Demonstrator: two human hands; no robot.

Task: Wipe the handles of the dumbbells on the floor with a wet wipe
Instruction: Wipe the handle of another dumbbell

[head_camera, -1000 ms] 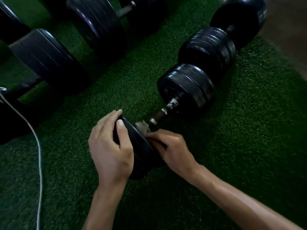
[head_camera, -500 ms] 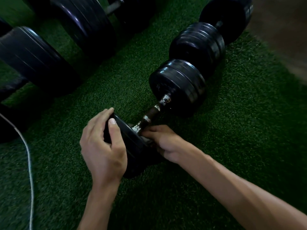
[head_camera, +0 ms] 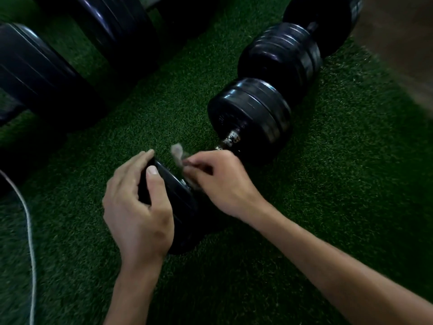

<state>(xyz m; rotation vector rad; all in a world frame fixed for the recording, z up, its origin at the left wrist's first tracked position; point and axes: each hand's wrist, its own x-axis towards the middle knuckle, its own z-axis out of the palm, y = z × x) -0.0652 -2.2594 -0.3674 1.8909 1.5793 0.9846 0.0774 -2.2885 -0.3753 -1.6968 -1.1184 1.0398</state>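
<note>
The left hand (head_camera: 138, 207) grips the near black rubber dumbbell plate (head_camera: 178, 202) by its edge while the right hand (head_camera: 218, 181) pinches a crumpled grey wet wipe (head_camera: 179, 153) over the worn metal handle (head_camera: 230, 139), open green turf (head_camera: 351, 184) to the right.

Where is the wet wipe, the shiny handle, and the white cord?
wet wipe (head_camera: 177, 151): head view, on its blurred upper tip.
handle (head_camera: 230, 140): head view, on its worn metal end.
white cord (head_camera: 29, 228): head view, mid-length.

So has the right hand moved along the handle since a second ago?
Yes. The right hand, gripping the wet wipe, has slid up the handle, away from the near plate, towards the far plate.
</note>
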